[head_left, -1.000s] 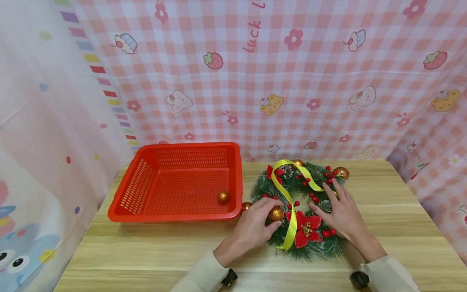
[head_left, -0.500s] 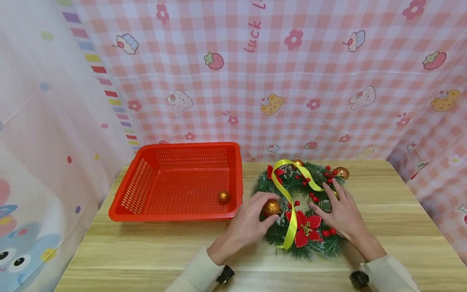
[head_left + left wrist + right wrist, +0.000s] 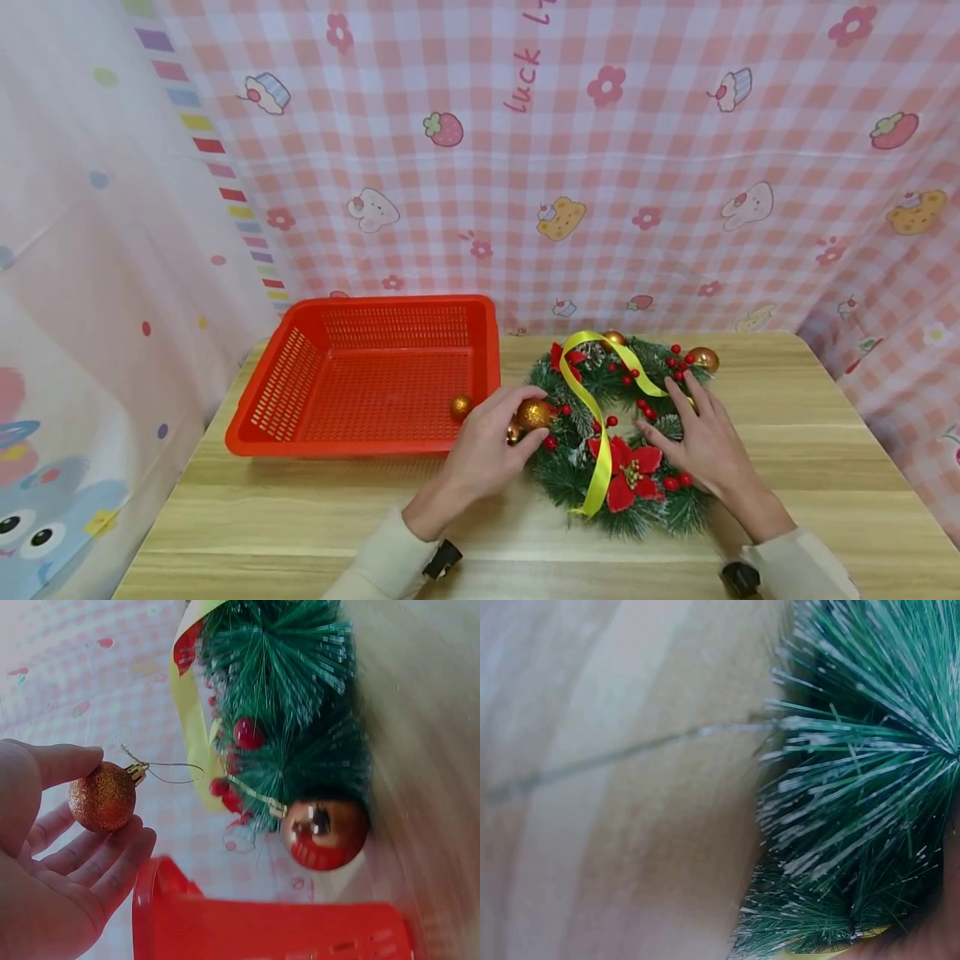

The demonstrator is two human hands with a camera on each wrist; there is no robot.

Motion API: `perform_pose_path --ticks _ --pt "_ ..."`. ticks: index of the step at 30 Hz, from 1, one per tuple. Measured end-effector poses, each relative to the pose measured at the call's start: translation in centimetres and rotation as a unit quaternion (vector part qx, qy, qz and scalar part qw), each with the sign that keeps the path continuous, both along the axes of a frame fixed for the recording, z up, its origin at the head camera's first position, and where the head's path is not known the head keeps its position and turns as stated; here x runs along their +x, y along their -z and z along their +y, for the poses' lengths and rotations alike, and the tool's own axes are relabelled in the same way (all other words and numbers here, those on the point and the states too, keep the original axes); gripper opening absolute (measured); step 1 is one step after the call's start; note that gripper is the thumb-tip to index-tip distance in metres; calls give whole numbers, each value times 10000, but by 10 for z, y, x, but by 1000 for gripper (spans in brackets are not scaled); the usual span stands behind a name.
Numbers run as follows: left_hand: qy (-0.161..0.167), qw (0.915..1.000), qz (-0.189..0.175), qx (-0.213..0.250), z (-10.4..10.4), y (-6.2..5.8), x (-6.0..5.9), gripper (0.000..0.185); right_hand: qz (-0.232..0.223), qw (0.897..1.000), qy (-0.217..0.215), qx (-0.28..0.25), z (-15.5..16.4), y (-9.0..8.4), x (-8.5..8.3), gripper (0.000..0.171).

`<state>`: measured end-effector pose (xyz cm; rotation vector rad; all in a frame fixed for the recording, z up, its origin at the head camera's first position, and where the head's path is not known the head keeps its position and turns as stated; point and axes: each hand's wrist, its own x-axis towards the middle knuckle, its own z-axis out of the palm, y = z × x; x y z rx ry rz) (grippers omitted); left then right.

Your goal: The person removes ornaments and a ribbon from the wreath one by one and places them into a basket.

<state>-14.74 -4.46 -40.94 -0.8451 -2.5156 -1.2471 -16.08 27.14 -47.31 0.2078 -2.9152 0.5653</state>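
Observation:
A green Christmas wreath [image 3: 630, 492] with red berries, a red poinsettia and a yellow ribbon [image 3: 592, 417] lies on the wooden table [image 3: 300, 517]. My left hand [image 3: 487, 446] pinches a glittery gold bauble [image 3: 534, 413] between thumb and fingers, just left of the wreath; the left wrist view shows the bauble [image 3: 103, 796] with its thin string free of the branches [image 3: 300, 690]. My right hand [image 3: 693, 437] rests flat on the wreath's right side. A shiny gold bauble [image 3: 324, 832] stays on the wreath's edge.
A red plastic basket [image 3: 285, 400] stands at the left, with one gold bauble [image 3: 460, 407] inside near its right wall. Two more gold baubles [image 3: 705, 359] sit on the wreath's far side. Pink checked cloth hangs behind and beside the table.
My left hand has pulled the glittery gold bauble off the wreath and carried it left, toward the basket's near right corner. The right hand has kept still on the wreath.

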Motion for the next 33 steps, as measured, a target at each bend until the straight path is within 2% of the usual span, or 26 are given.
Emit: perform_pose_path --ticks 10,20,33 --pt "-304 9994 185 17 -21 -6 -6 40 37 10000 -25 -37 0 -2 0 87" --pt "-547 9983 107 195 -41 -6 -10 41 -58 10000 12 -20 1 -3 0 88" --pt "-999 9948 216 31 -71 -3 -16 43 -15 10000 -45 -12 -1 -1 0 88"
